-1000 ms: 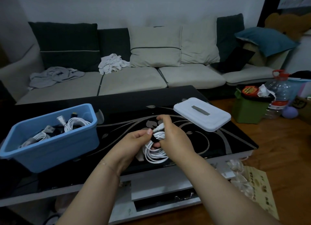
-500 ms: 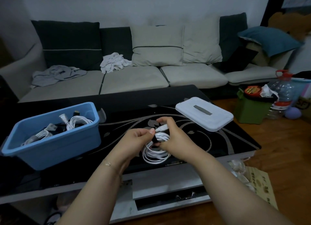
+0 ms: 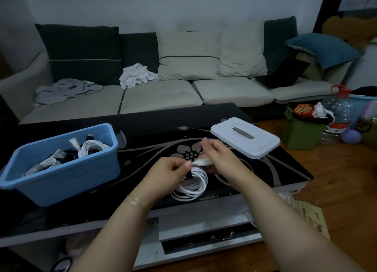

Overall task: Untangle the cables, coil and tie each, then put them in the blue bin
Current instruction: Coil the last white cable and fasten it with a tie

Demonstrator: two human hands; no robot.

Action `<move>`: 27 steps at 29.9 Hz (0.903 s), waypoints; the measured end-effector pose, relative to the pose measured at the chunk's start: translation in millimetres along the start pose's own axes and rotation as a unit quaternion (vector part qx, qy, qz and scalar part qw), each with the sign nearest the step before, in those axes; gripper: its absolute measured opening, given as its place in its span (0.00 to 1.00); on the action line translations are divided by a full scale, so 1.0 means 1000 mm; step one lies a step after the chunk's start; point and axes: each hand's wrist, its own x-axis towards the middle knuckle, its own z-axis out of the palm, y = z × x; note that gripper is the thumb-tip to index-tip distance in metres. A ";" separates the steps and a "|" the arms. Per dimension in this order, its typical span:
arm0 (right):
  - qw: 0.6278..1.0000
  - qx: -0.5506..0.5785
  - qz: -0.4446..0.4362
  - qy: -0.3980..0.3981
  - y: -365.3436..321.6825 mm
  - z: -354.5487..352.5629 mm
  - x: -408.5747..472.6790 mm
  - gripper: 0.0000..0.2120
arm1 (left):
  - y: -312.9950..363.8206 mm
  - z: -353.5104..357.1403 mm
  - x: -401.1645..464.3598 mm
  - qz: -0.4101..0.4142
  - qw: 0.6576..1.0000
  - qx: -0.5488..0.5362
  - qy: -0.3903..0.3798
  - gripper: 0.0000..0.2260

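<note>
The white cable coil (image 3: 190,185) hangs in loops just over the black glass table (image 3: 285,169), and to tie it well I think the black tie (image 3: 188,175) should be pulled snug while the loops are kept together so none slip out. The left hand (image 3: 171,171) pinches the coil at the tie, and the right hand (image 3: 219,156) pinches the white plug (image 3: 202,162) (its end sticks out on top). The blue bin (image 3: 61,180) sits well off to the left with other coiled cables inside, and its white lid (image 3: 244,142) lies to the right.

Two hands over black tabletop (image 3: 265,169): left hand (image 3: 169,169) pinches coiled white cable (image 3: 193,188) at its black tie, right hand (image 3: 219,155) holds the plug. Blue bin (image 3: 61,178) w/ coiled cables at left; white lid (image 3: 244,142) at right.
</note>
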 end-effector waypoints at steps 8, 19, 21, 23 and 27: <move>0.992 0.050 0.089 -0.071 0.004 -0.007 0.008 0.05 | -0.004 0.003 -0.006 0.253 0.915 0.303 0.082 0.13; 0.998 0.021 0.005 -0.065 0.012 -0.011 0.011 0.03 | -0.005 0.016 -0.009 0.274 0.892 0.352 0.072 0.13; 0.998 -0.015 -0.060 -0.024 0.009 -0.007 0.010 0.04 | -0.003 0.015 -0.009 0.249 0.915 0.310 0.075 0.15; 0.995 -0.023 -0.100 -0.009 0.009 -0.003 0.010 0.04 | -0.002 0.015 -0.007 0.236 0.929 0.275 0.074 0.14; 0.997 -0.012 -0.082 0.000 0.011 0.000 0.011 0.06 | -0.002 0.019 -0.008 0.225 0.931 0.277 0.074 0.14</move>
